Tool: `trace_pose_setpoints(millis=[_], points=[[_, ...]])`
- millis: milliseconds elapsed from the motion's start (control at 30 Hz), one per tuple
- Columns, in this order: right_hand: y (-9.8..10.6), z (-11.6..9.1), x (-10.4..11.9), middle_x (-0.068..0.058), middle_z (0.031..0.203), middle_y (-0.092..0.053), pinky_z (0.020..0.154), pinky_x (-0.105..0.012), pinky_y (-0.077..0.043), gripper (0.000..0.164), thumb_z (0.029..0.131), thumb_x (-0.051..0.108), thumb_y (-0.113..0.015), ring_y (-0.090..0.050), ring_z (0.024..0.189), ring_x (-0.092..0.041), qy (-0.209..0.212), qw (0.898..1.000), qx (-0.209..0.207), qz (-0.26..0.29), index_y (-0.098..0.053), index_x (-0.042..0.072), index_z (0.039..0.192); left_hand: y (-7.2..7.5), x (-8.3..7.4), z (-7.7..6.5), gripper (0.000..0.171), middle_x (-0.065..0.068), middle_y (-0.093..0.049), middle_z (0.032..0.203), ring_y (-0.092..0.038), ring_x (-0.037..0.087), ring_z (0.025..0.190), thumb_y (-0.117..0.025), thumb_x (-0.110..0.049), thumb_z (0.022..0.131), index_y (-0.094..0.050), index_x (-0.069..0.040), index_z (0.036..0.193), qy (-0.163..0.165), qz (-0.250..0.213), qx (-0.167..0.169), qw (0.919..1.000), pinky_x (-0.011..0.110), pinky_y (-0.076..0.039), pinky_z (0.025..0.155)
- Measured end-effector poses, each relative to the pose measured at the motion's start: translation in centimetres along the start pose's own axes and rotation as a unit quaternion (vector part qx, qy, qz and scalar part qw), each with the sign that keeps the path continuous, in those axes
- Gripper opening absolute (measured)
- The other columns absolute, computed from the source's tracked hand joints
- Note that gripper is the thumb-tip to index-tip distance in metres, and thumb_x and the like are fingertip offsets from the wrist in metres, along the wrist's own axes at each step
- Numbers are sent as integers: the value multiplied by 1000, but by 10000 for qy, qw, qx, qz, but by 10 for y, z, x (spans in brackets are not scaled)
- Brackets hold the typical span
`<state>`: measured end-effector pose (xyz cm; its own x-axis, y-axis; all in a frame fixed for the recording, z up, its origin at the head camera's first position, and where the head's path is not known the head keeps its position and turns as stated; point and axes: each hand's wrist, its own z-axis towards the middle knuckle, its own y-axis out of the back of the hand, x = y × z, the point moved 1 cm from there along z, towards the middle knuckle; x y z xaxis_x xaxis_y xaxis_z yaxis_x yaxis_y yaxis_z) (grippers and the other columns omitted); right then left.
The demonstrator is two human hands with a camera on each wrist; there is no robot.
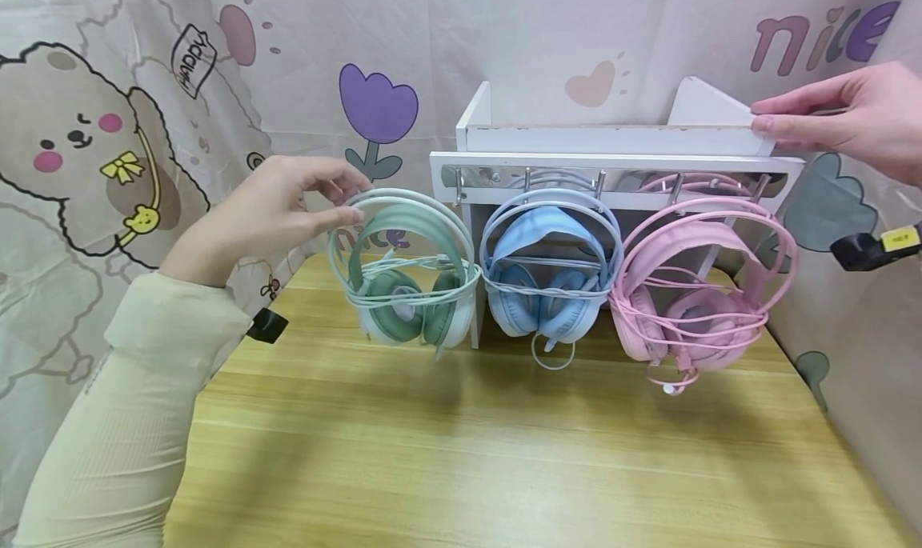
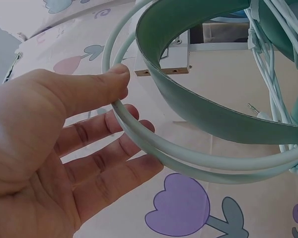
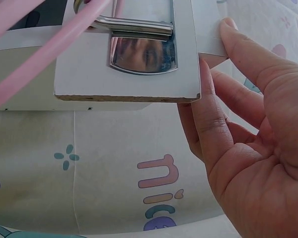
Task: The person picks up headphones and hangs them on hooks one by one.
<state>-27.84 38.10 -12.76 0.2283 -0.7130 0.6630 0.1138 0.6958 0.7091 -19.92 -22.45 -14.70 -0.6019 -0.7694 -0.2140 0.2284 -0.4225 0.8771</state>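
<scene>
My left hand (image 1: 288,204) pinches the headband of the green headphones (image 1: 396,324) between thumb and fingers. They hang off the left end of a white shelf rack (image 1: 612,140), their cable wound around the band and ear cups. In the left wrist view the thumb lies on the thin outer hoops (image 2: 188,158), with fingertips behind. At the rack's right end, my right hand (image 1: 864,116) grips the upper side panel, thumb and fingers on either side of its corner. Blue headphones (image 1: 569,312) and pink headphones (image 1: 702,316) hang from the rack's metal hooks, cables wrapped around them.
The rack stands at the back of a wood-grain table (image 1: 504,452). A metal hook strip (image 1: 511,178) runs along its front, its leftmost hook beside the green hoops. A printed curtain (image 1: 403,20) with cartoon figures hangs behind and along both sides.
</scene>
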Motion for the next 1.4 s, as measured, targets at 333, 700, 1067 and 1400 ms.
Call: trace_pose_setpoints(millis=[333,700,1067,1400], points=[[-1,0,0,42,92,-66,123,-14,-27,29,105,30,-70,-58,87,18,-23,10000,-18,6,-73,56,117,2,2,7,25,-3,-77,99,-65,0,92,-83,-12,95,-77,-19,118,-180,0,-90,9998,19,-47,81],[-3,0,3,44,91,-64,135,-56,-12,28,106,31,-69,-55,88,16,-26,10000,-50,-53,-71,57,117,4,2,11,23,-1,-77,101,-64,1,93,-83,-14,96,-77,-18,117,-71,88,-61,9999,20,-48,83],[-3,0,2,43,92,-65,134,-58,-12,28,105,32,-69,-56,88,15,-56,10000,-50,-4,-72,57,118,6,6,18,22,2,-77,105,-62,1,96,-80,-17,98,-76,-17,120,-45,84,-55,9999,17,-47,83],[0,0,0,41,92,-67,111,-6,-36,29,105,28,-71,-62,83,19,-17,10000,-13,56,-74,55,115,6,10,25,23,7,-77,107,-69,20,101,-79,-18,99,-76,-15,122,101,105,-8,9999,16,-47,82]])
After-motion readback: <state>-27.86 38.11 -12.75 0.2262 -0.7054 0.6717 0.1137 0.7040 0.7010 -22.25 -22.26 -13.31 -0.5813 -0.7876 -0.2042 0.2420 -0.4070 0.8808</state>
